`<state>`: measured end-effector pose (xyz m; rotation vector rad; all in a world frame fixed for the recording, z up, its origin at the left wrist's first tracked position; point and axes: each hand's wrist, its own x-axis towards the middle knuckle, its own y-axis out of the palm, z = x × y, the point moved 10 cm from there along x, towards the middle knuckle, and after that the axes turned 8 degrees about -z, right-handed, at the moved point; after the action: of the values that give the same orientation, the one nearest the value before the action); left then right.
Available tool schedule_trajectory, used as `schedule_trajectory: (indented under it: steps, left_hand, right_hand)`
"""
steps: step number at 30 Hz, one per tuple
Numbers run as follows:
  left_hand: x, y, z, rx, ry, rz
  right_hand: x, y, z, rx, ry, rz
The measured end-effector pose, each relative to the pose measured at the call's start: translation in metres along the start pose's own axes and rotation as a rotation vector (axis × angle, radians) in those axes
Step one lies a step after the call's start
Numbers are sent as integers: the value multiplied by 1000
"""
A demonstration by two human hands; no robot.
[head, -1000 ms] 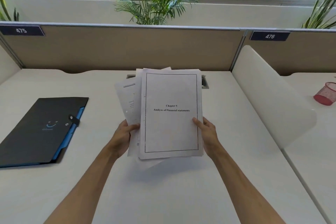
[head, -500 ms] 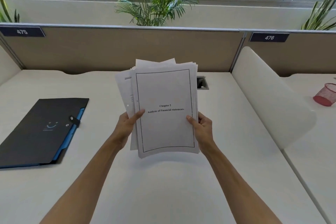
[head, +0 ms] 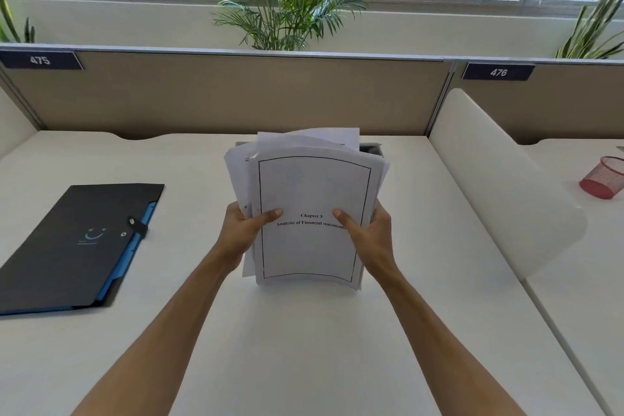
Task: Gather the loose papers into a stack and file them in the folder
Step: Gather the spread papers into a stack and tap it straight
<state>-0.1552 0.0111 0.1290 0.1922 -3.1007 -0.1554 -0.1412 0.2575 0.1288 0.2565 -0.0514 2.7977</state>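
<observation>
I hold a stack of white papers upright over the middle of the white desk, its bottom edge at or just above the desk surface. The front sheet has a black border and reads "Chapter 5, Analysis of Financial statements". My left hand grips the stack's left edge with the thumb on the front page. My right hand grips the right edge the same way. Some sheets stick out unevenly at the top and left. A black folder with blue inner pockets and a snap strap lies closed on the desk to the left.
A beige partition walls the desk's far side, and a white rounded divider rises on the right. A red mesh cup lies beyond that divider. A cable port sits behind the papers.
The papers went from lying tilted and fanned to upright. Both hands slid up the sides and squeezed the sheets closer together, and the stack dropped toward the desk.
</observation>
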Motion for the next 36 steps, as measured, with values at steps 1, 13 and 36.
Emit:
schedule_trajectory:
  steps: [1,13,36]
  left_hand:
    - [0,2,-3,11,3,11]
    - [7,25,-44,25,59,76]
    - [10,20,-26,-25,38,7]
  right_hand:
    - [1,0,5,0,-17,5]
    - [16,-9,75,133,-127,-85]
    - [16,-3,55,31,-36,54]
